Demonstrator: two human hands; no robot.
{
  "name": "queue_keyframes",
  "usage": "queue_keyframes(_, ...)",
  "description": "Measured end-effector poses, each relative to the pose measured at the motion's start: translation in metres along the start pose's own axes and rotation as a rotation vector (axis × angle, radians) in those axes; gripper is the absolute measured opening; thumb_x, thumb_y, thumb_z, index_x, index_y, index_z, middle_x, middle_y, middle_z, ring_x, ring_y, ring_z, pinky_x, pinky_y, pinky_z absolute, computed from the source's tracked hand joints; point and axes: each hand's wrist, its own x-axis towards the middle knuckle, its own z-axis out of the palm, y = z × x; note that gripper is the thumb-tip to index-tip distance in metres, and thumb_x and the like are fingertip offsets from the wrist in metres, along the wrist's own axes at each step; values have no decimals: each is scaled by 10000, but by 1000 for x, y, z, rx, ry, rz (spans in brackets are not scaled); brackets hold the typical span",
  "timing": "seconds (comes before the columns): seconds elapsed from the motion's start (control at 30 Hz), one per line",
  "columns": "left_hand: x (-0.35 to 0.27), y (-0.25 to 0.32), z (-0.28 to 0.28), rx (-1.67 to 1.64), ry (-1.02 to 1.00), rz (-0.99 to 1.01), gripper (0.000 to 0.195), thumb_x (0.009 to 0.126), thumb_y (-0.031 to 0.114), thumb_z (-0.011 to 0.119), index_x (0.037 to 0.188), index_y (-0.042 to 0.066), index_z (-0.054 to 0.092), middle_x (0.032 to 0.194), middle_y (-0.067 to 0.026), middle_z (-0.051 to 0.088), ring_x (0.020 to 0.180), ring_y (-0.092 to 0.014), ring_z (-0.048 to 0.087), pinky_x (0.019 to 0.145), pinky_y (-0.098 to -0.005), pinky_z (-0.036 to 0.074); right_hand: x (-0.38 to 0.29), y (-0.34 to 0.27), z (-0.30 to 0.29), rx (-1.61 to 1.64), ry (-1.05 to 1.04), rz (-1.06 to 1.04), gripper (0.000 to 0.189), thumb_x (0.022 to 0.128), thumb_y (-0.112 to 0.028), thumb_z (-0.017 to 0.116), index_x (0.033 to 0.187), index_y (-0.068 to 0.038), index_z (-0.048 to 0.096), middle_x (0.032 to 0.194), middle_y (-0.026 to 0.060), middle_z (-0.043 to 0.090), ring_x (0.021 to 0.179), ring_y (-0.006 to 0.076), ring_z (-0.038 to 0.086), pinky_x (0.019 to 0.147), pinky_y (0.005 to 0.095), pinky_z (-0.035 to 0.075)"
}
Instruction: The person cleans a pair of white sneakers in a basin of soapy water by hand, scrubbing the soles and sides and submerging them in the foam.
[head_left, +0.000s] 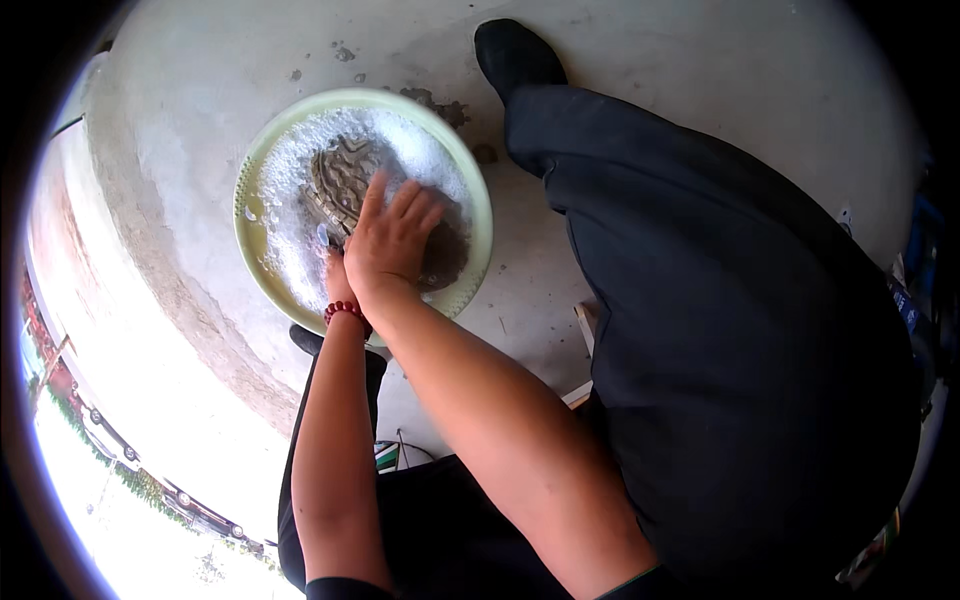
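A pale green plastic basin (480, 225) stands on the floor before me, holding murky water and white suds (281, 180). A brown sole with wavy tread (341, 180), seemingly of a shoe, lies tread up in the water. My right hand (390, 240) is over the basin beside the sole's lower right edge, palm down, fingers spread and blurred; I see nothing in its grasp. My left hand (337, 277), below a red bead bracelet (343, 307), reaches in at the sole's near end. Its fingers are hidden behind the right hand and in the suds.
Wet spots (442, 109) mark the concrete floor (675, 67) beyond the basin. My dark-trousered leg (712, 300) and black shoe (517, 56) extend along the right. A wooden piece (587, 322) lies beside that leg. Parked cars (112, 435) show outside at the lower left.
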Motion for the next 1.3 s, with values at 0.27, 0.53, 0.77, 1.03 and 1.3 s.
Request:
queue_keyframes(0.27,12,-42,-41,-252,30,10,532,1063,344,321,1275,-105,512,1239,-244,622,1098,-340,622,901,-455,509,-13,-8,-16,149,-164,-47,636,920,-298,544,1472,-48,351,1430,332,354,1306,482,358,1107,642,208)
queue_keyframes(0.53,-22,23,16,311,204,84,609,941,413,485,1229,-120,549,1223,-300,608,1132,-389,601,953,-462,486,11,-8,-20,-147,-195,-186,584,928,-309,528,1419,-2,448,1457,284,380,1330,419,376,1093,586,260)
queue_keyframes(0.77,-38,67,41,494,159,52,704,834,473,628,1188,-134,581,1210,-349,595,1161,-433,582,999,-468,466,71,-105,-143,-433,-864,-926,326,825,-185,656,1132,-91,715,1147,123,695,1066,304,646,856,481,505)
queue_keyframes(1.03,-51,61,17,479,205,77,652,780,446,657,1048,-148,639,1051,-369,641,1047,-473,622,953,-480,495,166,-149,-299,-601,-545,-1337,311,904,-243,633,1150,-59,681,1071,115,705,975,255,667,811,383,525)
queue_keyframes(1.3,-35,22,33,545,263,152,741,809,472,691,1192,-145,548,1098,-383,622,1087,-483,607,972,-502,476,409,161,-220,367,-250,-152,229,930,-139,507,724,-63,574,669,15,573,570,124,517,498,299,412)
